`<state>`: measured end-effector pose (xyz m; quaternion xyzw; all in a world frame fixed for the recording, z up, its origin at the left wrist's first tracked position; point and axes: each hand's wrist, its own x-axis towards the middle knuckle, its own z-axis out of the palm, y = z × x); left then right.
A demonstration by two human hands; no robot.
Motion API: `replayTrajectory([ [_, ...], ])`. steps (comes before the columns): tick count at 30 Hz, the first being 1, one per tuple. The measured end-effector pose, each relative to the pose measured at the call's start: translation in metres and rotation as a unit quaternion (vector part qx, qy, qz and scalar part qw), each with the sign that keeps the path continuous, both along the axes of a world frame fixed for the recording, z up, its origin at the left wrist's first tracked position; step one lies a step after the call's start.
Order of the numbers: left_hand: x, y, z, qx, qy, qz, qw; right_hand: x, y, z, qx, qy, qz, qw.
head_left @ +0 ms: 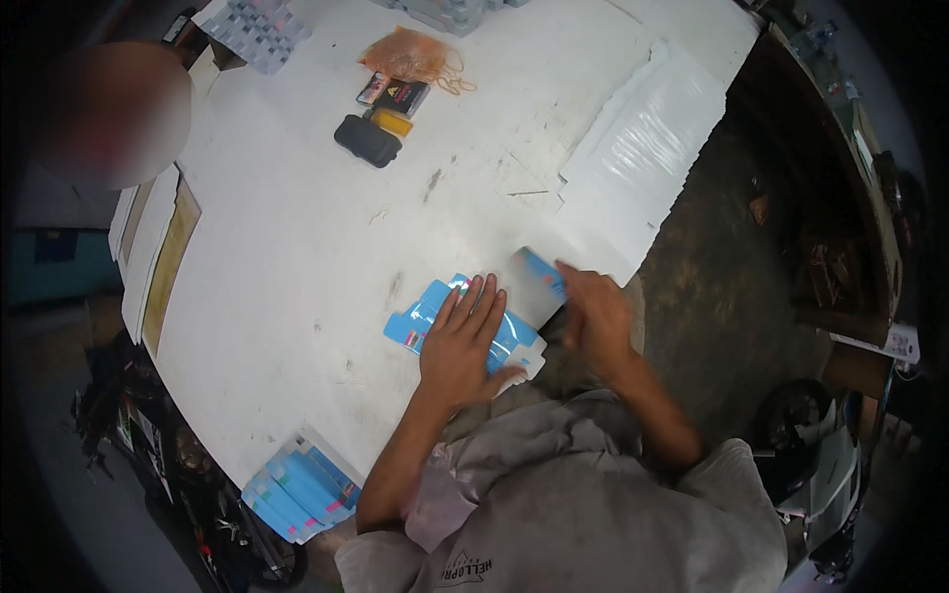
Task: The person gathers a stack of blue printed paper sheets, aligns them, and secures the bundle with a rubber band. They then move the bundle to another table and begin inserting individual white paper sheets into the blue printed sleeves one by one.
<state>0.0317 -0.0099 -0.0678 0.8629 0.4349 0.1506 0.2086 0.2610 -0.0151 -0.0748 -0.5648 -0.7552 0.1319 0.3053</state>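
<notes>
Left grip: flat atop glossy blue unfolded cardboard carton
Carton's long axis: slanting rightward, bodyward
Right grip: just right of carton, clasping blurred blue card piece

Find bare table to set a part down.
Bare: middle of the white table, between the black case and left hand; also between that hand and the boards at left. Crowded: near edge around the flat blue carton and right hand, and by the blue stack.
</notes>
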Motion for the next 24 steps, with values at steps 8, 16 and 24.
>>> replayTrajectory([
  [8, 0.004, -0.014, -0.016, 0.104, 0.028, 0.082, 0.991, -0.03, 0.008, -0.005, -0.132, 0.066, 0.04, 0.988],
  [16, 0.006, -0.003, 0.001, 0.001, 0.028, -0.009, 1.0, -0.001, 0.022, 0.004, 0.085, -0.153, -0.168, 0.97],
  [24, 0.002, -0.006, -0.026, -0.006, -0.052, 0.045, 0.998, -0.028, 0.018, -0.002, 0.028, -0.058, -0.005, 0.998],
])
